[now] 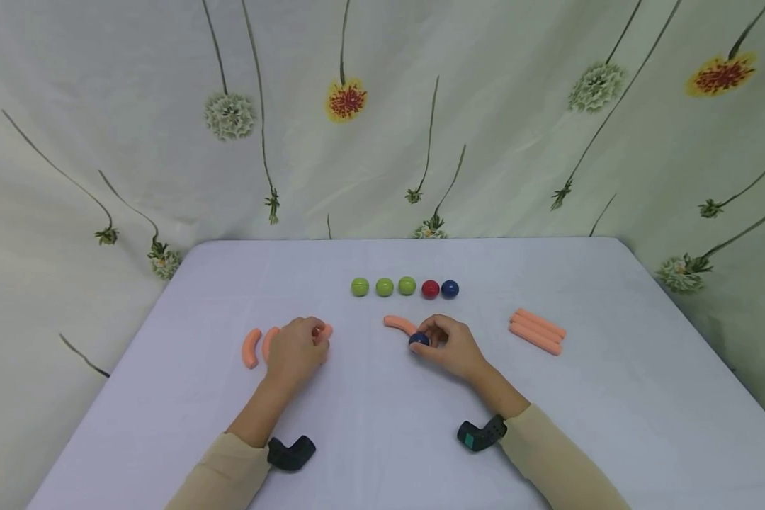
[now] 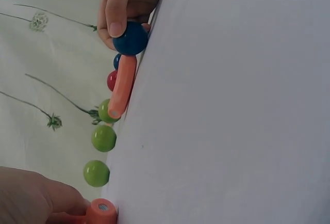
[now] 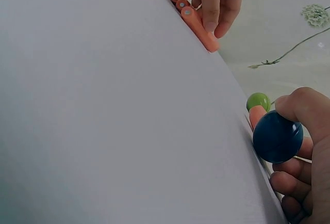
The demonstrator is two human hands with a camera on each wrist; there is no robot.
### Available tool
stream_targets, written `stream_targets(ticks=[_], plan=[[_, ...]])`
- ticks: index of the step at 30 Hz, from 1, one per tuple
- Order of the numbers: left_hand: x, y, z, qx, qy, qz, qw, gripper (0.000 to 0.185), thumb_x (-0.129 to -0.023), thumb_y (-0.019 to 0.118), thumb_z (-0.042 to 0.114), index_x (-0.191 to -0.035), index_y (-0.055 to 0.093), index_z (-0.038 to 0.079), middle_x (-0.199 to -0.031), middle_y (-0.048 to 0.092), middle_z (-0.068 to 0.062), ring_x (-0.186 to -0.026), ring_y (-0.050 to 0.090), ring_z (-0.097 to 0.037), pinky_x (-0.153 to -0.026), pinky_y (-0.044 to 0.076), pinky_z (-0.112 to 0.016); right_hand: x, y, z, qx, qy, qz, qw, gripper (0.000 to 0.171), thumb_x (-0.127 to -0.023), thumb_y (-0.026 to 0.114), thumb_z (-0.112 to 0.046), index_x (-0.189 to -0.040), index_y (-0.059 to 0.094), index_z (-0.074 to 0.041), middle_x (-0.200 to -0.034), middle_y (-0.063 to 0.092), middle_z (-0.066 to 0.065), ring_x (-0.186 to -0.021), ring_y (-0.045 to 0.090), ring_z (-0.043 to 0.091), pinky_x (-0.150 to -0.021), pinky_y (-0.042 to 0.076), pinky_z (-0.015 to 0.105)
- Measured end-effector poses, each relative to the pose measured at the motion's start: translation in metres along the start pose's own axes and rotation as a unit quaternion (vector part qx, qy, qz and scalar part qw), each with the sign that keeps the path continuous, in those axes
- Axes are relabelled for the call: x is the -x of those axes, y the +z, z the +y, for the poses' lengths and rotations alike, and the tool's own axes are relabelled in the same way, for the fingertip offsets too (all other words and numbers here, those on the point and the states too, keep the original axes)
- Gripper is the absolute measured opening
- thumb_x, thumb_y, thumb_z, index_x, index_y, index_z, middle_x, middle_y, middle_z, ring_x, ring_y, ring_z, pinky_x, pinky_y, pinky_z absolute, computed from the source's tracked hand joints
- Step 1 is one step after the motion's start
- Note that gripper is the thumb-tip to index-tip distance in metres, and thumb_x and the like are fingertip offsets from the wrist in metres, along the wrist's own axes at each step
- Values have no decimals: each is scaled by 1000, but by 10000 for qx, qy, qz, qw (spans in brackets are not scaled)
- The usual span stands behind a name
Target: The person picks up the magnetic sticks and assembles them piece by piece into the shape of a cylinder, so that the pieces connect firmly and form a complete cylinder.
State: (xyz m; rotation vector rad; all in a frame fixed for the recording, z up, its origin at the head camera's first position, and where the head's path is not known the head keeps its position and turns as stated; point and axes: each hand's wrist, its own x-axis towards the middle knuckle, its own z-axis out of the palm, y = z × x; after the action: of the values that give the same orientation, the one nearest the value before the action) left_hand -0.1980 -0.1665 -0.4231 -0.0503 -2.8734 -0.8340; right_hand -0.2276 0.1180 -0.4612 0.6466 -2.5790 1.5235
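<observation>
My right hand (image 1: 454, 346) pinches a dark blue ball (image 1: 418, 339) between thumb and fingers. The ball sits right at the near end of a curved orange rod (image 1: 398, 322), seen end to end with it in the left wrist view. To the left, my left hand (image 1: 295, 352) pinches another orange rod (image 3: 202, 32), the nearest of a side-by-side row in the right wrist view. Grey discs show in the rods' ends, as on the held one (image 2: 103, 207). Part of this row lies hidden behind the left hand in the head view.
Behind the hands stands a line of balls: three green (image 1: 384, 287), one red (image 1: 430, 289) and one blue (image 1: 450, 289). Several straight orange rods (image 1: 537, 331) lie together at right. A curved rod (image 1: 251, 348) is left of my left hand. Flowered cloth (image 1: 382, 142) hangs behind the white table.
</observation>
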Motion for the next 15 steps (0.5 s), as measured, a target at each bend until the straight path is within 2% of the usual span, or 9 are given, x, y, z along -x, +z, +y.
stream_targets(ticks=[7,12,15], plan=[[3,8,6,-244,222,20,9995,26,-88,63,12,-106,69,-5,-82,65,-10,-74,59,-24,-66,50,-38,0,0,1,37,-15,4,10000,22,-79,81,-15,-95,67,-8,-79,57,-2,-72,52,16,-64,43,25],[4,14,9,-484,413,22,9980,23,-87,63,12,-101,71,-4,-84,68,-13,-77,62,-26,-65,51,-38,0,0,1,27,-20,28,10000,22,-79,82,-16,-95,67,-8,-78,57,-1,-72,52,16,-64,43,25],[6,15,11,-610,417,-7,9973,22,-85,63,10,-100,72,-2,-87,67,-15,-80,63,-27,-66,51,-39,0,0,2,14,-15,28,10000,22,-79,82,-15,-95,67,-8,-78,57,-2,-72,52,16,-64,43,25]])
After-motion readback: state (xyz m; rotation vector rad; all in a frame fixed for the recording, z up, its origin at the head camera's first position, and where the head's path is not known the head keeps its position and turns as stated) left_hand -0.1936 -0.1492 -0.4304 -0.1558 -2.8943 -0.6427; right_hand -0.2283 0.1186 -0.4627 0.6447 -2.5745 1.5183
